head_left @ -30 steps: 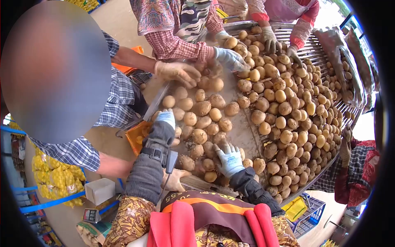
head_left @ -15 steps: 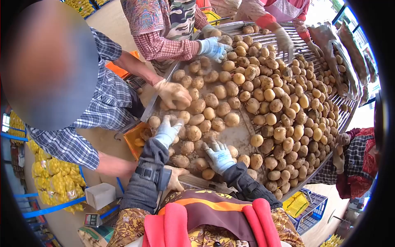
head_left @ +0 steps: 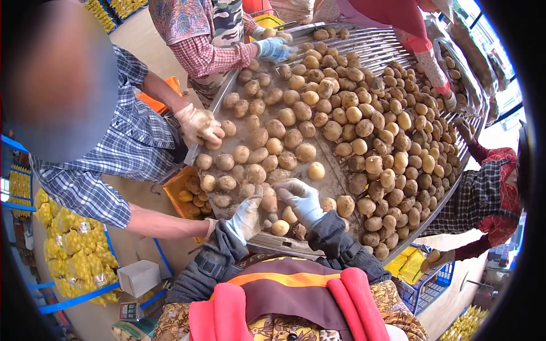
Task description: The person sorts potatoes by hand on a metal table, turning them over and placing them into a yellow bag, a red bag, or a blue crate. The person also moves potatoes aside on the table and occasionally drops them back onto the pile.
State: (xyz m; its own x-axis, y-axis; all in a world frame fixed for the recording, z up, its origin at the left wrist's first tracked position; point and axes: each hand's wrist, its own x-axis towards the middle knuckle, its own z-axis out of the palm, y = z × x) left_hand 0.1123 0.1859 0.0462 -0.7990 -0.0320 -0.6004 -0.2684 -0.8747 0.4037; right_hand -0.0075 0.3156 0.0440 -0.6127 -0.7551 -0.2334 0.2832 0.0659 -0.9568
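My left hand, in a pale blue and white glove, is at the table's near edge beside several potatoes, fingers apart and holding nothing. My right hand, gloved alike, is just right of it, fingers loosely curved and apart. Between both hands lies a brownish potato, close to the right fingertips; contact is unclear. A smaller yellowish potato rests below, near the wooden edge. Many potatoes cover the metal table, densest to the right.
A co-worker in a checked shirt stands left, one gloved hand at the table edge, the other arm reaching beside my left hand. Others work at the far and right sides. An orange crate of potatoes and a blue crate stand below.
My left hand has moved right and nearer to me, closer to my right hand. The co-worker's upper hand has drawn back to the edge. Potatoes have shifted.
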